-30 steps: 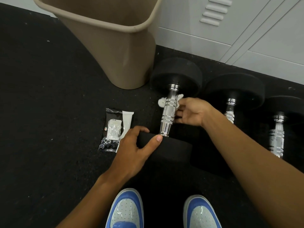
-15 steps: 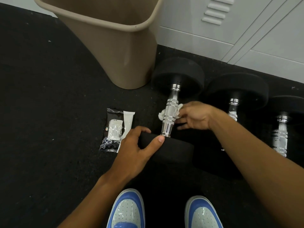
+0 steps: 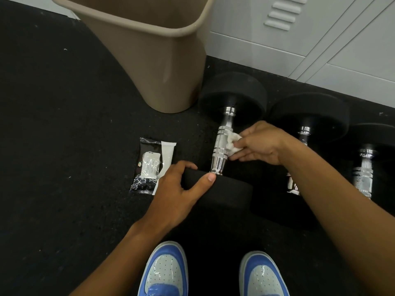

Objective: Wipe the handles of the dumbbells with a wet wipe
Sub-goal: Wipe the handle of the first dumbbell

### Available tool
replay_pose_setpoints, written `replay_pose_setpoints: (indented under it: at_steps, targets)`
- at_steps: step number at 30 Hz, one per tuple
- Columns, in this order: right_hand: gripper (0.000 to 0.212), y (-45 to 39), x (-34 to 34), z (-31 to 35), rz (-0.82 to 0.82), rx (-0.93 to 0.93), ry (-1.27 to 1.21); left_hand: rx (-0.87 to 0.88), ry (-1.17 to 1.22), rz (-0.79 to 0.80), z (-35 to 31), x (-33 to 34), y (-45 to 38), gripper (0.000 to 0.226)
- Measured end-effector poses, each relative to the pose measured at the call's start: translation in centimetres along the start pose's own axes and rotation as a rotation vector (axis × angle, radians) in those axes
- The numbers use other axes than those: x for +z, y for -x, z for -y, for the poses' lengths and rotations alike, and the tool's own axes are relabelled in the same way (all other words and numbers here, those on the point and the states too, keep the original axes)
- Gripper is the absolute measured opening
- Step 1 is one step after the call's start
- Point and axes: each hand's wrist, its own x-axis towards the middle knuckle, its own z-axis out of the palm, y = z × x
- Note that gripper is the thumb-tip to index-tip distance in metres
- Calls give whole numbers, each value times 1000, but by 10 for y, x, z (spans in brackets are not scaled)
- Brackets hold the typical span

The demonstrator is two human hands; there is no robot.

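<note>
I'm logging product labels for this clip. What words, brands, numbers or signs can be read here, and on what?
None can be read.
Wipe packet: a white label and white markings on black, too small and blurred to read.
Dumbbells, bin, lockers and shoes: no text visible.

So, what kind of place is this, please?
Probably a gym or its locker room: three dumbbells lie on black rubber flooring, beside pale metal lockers.

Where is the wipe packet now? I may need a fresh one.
In the head view the wipe packet lies flat on the black floor, left of the dumbbell being wiped, just beyond the left hand.
</note>
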Motion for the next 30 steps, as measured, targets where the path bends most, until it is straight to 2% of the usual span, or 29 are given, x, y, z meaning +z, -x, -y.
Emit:
replay_pose_setpoints:
  at_steps: [3,5,7,10,13,16,21,25,28,30]
  targets:
    - [11,-6,5,5,-175,-53,66,4,-11,-9,0,1,0,56]
    - [18,-8,10,2,-121,-27,-40,5,-6,-14,0,1,0,56]
    - [25,-8,14,-5,31,37,-168,1,1,-9,-1,1,1,56]
    - [24,-2,11,-10,152,43,-26,0,4,0,0,0,0,55]
    - [13,4,6,1,49,-7,163,6,-13,-5,1,1,0,55]
    - [7,4,7,7,-45,-51,216,4,-5,-9,-1,1,0,56]
    - [21,-4,15,-14,108,14,7,3,14,-12,-1,1,0,55]
    - [25,-1,24,-26,175,56,-5,12,-3,-14,0,2,0,56]
    - [20,3,10,-22,164,39,-13,9,-11,-11,1,2,-1,56]
    - [17,1,3,-15,78,27,-58,6,-10,-11,1,2,-1,55]
